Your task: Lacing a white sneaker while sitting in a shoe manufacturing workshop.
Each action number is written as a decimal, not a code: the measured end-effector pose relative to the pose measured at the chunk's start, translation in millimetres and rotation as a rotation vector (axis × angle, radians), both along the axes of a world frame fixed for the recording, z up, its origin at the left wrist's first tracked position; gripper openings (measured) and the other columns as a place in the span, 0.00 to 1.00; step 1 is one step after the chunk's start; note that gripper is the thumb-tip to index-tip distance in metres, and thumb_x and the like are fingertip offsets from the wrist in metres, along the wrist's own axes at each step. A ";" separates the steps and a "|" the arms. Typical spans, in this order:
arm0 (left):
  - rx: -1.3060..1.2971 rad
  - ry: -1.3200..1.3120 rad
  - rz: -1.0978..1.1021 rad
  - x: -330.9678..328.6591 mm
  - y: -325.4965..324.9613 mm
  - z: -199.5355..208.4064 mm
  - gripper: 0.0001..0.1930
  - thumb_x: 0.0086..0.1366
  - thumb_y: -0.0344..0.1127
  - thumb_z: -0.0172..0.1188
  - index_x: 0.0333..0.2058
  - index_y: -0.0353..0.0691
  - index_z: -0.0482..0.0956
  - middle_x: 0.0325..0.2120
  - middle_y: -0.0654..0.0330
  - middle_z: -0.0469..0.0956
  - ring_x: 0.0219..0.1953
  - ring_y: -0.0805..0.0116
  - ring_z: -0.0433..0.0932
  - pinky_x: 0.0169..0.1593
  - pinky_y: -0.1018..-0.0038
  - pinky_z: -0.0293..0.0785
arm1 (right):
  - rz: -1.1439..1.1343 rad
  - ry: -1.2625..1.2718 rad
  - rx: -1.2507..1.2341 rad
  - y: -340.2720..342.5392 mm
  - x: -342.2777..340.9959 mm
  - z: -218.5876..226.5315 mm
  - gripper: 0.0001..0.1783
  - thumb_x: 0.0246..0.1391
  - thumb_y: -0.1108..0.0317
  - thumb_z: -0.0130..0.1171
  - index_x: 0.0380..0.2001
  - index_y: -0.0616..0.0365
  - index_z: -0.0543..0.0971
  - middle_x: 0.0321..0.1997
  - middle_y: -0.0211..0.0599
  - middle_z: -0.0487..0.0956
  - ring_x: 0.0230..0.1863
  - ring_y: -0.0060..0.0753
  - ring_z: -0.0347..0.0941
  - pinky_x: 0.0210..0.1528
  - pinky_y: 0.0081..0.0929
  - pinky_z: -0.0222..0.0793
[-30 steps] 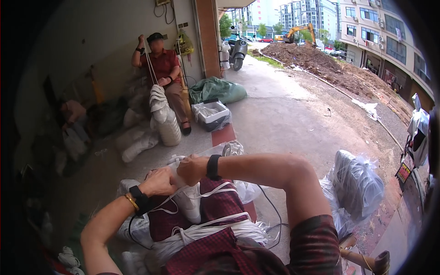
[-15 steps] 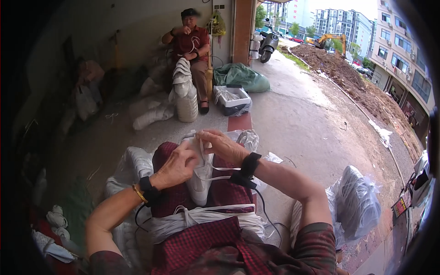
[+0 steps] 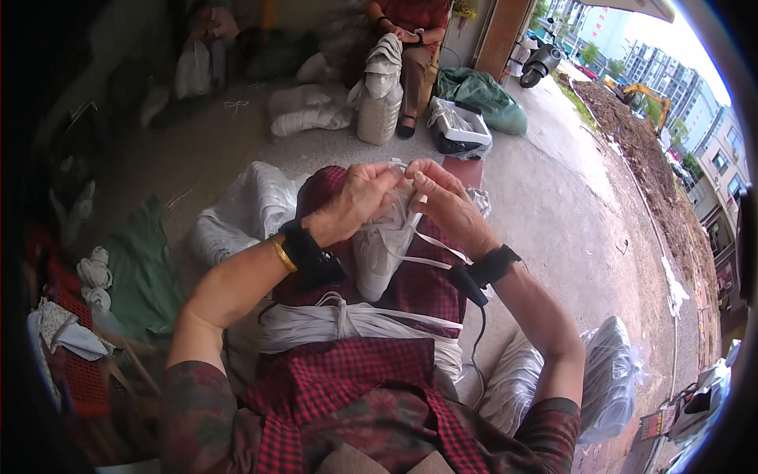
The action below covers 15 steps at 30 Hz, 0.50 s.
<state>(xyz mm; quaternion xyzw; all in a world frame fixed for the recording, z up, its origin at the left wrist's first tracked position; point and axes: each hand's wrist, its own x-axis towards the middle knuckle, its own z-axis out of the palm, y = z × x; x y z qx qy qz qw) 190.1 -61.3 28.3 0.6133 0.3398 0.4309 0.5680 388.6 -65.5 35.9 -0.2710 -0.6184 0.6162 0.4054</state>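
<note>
A white shoe lies on my lap, its toe toward me and loose white laces across its front. My left hand is closed over the far end of the shoe, thumb and fingers pinching a white shoelace. Close against it, my right hand also pinches the lace, its fingertips nearly touching those of the left. One length of lace trails from the shoe toward my right wrist. A tied bundle of white laces rests across my lap on the red checked apron.
Plastic-wrapped white shoes stand in a stack at my left knee and another at my right. A seated person is opposite, beside a white box and a green sack. A red basket sits at left.
My view has tilted down and to the left. Both hands have come closer together at the shoe's far end. The person opposite has lowered a raised hand.
</note>
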 end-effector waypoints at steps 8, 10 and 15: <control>-0.103 -0.174 -0.143 7.2 -13.6 26.1 0.14 0.76 0.42 0.48 0.41 0.35 0.74 0.22 0.68 0.71 0.18 0.85 0.61 0.20 0.86 0.55 | -0.166 -0.608 0.758 -0.5 -7.4 -14.7 0.11 0.62 0.62 0.60 0.44 0.53 0.82 0.54 0.38 0.71 0.53 0.35 0.67 0.45 0.24 0.69; -0.058 -0.195 -0.041 3.0 -3.6 23.6 0.15 0.76 0.43 0.48 0.43 0.35 0.75 0.25 0.65 0.75 0.18 0.85 0.62 0.20 0.86 0.55 | -0.182 -0.650 0.964 1.7 -3.5 -19.5 0.11 0.66 0.63 0.55 0.42 0.55 0.84 0.55 0.35 0.73 0.54 0.34 0.69 0.44 0.26 0.70; -0.003 -0.279 0.447 -131.3 56.4 -26.7 0.20 0.74 0.49 0.52 0.49 0.35 0.75 0.37 0.54 0.83 0.23 0.85 0.68 0.23 0.86 0.60 | -0.379 -0.018 0.240 32.2 93.3 -21.9 0.15 0.71 0.60 0.47 0.47 0.54 0.80 0.54 0.36 0.79 0.51 0.26 0.74 0.46 0.25 0.72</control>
